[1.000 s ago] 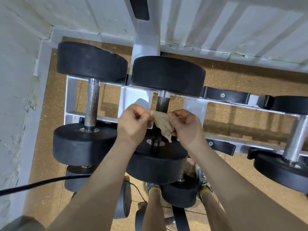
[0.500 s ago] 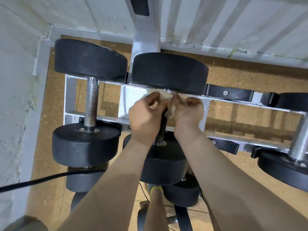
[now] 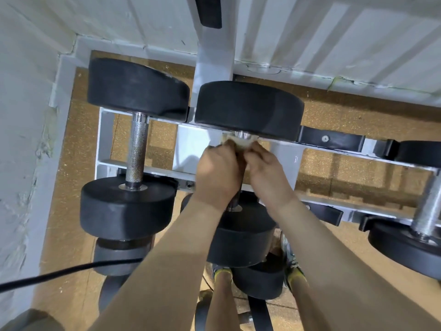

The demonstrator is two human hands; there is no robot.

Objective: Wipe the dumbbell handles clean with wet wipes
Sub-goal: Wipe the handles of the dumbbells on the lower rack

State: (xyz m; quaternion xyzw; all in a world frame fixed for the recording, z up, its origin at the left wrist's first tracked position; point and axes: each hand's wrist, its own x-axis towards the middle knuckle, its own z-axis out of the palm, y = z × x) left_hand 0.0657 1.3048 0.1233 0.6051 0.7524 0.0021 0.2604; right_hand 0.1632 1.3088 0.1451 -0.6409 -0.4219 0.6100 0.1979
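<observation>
The middle dumbbell (image 3: 248, 108) on the white rack (image 3: 102, 142) is being worked on right now. The wet wipe (image 3: 239, 142) is wrapped round the far end of its handle (image 3: 236, 201), pressed up just under the far black head. It is pinched from both sides. The fingers of the left hand (image 3: 217, 173) are curled tight on the wipe's left side, and those of the right hand (image 3: 267, 172) on its right side, knuckles almost touching. Most of the handle is hidden beneath the two hands. Only a short dark stretch is seen at the near end.

As for progress, this bar is judged to be mid-wipe, with the stroke at its far limit. The wipe looks beige and crumpled, so some grime seems to have been lifted. The handles of the left dumbbell (image 3: 136, 149) and the right dumbbell (image 3: 427, 211) lie bare, with no hand on them. Whether they have been cleaned cannot be told. More dumbbells are seen on the tier below, so plenty is likely left.

A second ago, the wipe was held loosely, hanging between the hands nearer the near end of the handle. Half a second ago it had been carried to the far end. Now it is bunched tighter against the collar, and the hands have been drawn closer together.
</observation>
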